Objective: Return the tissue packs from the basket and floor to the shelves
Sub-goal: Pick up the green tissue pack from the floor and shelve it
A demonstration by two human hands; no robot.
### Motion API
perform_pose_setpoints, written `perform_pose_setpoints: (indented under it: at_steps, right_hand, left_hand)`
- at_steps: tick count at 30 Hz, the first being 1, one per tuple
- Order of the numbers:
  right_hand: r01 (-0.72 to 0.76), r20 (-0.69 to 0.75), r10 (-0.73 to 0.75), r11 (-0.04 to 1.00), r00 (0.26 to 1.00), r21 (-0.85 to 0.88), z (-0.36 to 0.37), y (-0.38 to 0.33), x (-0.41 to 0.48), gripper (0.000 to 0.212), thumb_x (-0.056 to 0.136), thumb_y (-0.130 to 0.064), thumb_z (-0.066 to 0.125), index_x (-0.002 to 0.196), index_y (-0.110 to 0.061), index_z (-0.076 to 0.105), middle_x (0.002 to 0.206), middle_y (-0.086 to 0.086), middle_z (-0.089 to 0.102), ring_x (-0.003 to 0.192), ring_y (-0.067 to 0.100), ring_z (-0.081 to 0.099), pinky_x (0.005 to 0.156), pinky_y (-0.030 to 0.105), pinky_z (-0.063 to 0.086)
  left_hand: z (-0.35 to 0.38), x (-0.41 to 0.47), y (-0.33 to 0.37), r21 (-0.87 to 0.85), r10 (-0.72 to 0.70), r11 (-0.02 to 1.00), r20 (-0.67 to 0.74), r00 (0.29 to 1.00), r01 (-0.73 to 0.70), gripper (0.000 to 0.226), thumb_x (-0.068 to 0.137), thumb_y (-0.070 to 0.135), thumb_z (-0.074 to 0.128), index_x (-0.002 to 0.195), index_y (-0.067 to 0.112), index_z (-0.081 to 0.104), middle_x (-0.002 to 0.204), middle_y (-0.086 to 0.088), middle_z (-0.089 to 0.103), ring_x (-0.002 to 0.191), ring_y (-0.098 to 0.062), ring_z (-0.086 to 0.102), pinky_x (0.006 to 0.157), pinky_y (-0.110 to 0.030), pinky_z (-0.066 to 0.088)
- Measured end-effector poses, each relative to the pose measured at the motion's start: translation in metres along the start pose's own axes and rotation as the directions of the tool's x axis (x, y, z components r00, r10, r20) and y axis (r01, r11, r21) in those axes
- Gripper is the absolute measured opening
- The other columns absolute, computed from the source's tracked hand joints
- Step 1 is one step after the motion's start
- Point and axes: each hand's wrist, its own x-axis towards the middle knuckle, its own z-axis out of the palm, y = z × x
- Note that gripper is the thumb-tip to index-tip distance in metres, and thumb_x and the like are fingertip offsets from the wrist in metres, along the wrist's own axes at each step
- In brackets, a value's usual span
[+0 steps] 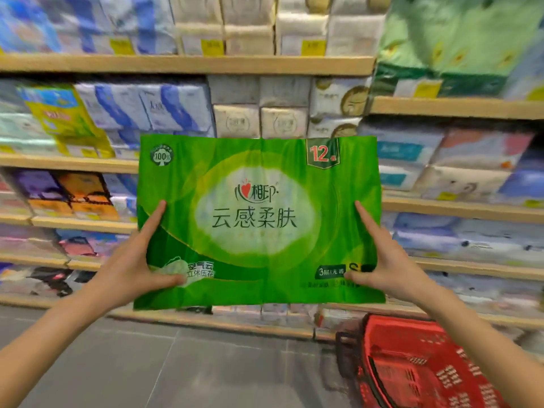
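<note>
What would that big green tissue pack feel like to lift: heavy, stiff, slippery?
Probably light for its size: the left hand and right hand hold the green tissue pack up by its side edges alone. Its wrinkled film suggests it is soft and squashable. The glossy wrap may be slippery.

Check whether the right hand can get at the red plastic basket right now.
Probably not yet: the right hand grips the large green tissue pack with the left hand; the red plastic basket sits below, unobstructed.

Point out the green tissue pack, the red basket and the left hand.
green tissue pack (259, 219), head view, middle of its printed front.
red basket (447, 375), head view, its mesh wall.
left hand (129, 269), head view, back of the hand.
</note>
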Motion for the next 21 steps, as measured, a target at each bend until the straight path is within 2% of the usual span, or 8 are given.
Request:
perform_pose_setpoints:
  at_steps: [4,7,9,11,14,17,19,21]
  right_hand:
    - [-0.019,-0.157,0.002,0.994,0.988,-0.110,-0.066,-0.021,-0.040,0.119,0.062,-0.012,0.080,0.137,-0.050,-0.003,0.154,0.000,0.012,0.137,0.001,0.012,0.100,-0.002,0.008]
    - [-0.072,-0.292,0.019,0.982,0.956,-0.172,-0.119,-0.031,-0.072,0.120,0.061,-0.008,0.080,0.135,-0.052,-0.004,0.150,-0.005,0.017,0.141,0.014,0.015,0.101,0.005,0.015]
    - [-0.092,-0.366,0.012,0.975,0.931,-0.203,-0.155,-0.035,-0.097,0.120,0.060,-0.007,0.080,0.133,-0.054,-0.004,0.149,-0.005,0.017,0.141,0.017,0.015,0.101,0.007,0.016]
    - [-0.120,-0.423,0.009,0.964,0.906,-0.238,-0.191,-0.037,-0.123,0.120,0.062,-0.011,0.080,0.133,-0.055,-0.005,0.147,-0.010,0.016,0.140,0.016,0.016,0.107,0.020,0.017]
    - [-0.182,-0.504,0.019,0.944,0.863,-0.275,-0.244,-0.033,-0.163,0.118,0.065,-0.017,0.080,0.133,-0.058,-0.008,0.146,-0.016,0.012,0.139,0.013,0.015,0.110,0.035,0.020]
    - [-0.266,-0.595,0.052,0.923,0.802,-0.279,-0.295,-0.021,-0.206,0.118,0.067,-0.021,0.079,0.132,-0.062,-0.010,0.153,-0.002,0.015,0.141,0.024,0.014,0.110,0.041,0.018]
    - [-0.310,-0.650,0.051,0.905,0.758,-0.291,-0.332,-0.012,-0.234,0.117,0.068,-0.020,0.079,0.132,-0.061,-0.010,0.153,0.007,0.019,0.141,0.026,0.015,0.108,0.038,0.019]
    - [-0.342,-0.693,0.039,0.888,0.720,-0.306,-0.369,-0.003,-0.262,0.117,0.068,-0.020,0.079,0.131,-0.062,-0.011,0.154,0.009,0.017,0.142,0.028,0.011,0.110,0.042,0.019]
  left_hand:
    - [-0.001,0.030,0.061,-0.046,0.205,0.977,-0.048,0.978,-0.207,0.126,0.038,0.054,0.079,0.133,0.067,-0.002,0.144,0.002,0.033,0.131,-0.020,0.038,0.103,-0.033,0.032]
    - [0.007,0.048,0.117,-0.048,0.320,0.945,-0.083,0.944,-0.324,0.126,0.039,0.055,0.077,0.135,0.064,-0.003,0.146,-0.009,0.038,0.129,-0.029,0.042,0.101,-0.040,0.035]
    - [0.015,0.060,0.157,-0.102,0.385,0.913,-0.099,0.918,-0.394,0.125,0.040,0.053,0.078,0.137,0.060,0.000,0.144,-0.009,0.038,0.130,-0.029,0.041,0.102,-0.035,0.034]
    - [0.024,0.070,0.201,-0.134,0.452,0.876,-0.105,0.886,-0.463,0.125,0.041,0.050,0.078,0.138,0.055,0.000,0.144,-0.006,0.036,0.130,-0.025,0.039,0.103,-0.028,0.029]
    - [0.045,0.077,0.271,-0.130,0.516,0.839,-0.116,0.849,-0.528,0.126,0.043,0.049,0.078,0.139,0.053,-0.003,0.141,-0.022,0.042,0.124,-0.035,0.045,0.099,-0.038,0.033]
    - [0.075,0.083,0.344,-0.134,0.574,0.797,-0.130,0.808,-0.588,0.126,0.044,0.051,0.076,0.144,0.041,0.000,0.131,-0.034,0.047,0.116,-0.046,0.049,0.097,-0.050,0.039]
    - [0.099,0.086,0.393,-0.147,0.614,0.761,-0.147,0.775,-0.631,0.126,0.045,0.049,0.077,0.144,0.038,0.001,0.130,-0.034,0.048,0.116,-0.047,0.050,0.097,-0.052,0.039]
    - [0.125,0.089,0.441,-0.189,0.653,0.710,-0.182,0.735,-0.678,0.126,0.044,0.047,0.078,0.146,0.035,0.003,0.134,-0.029,0.046,0.121,-0.043,0.047,0.098,-0.049,0.038]
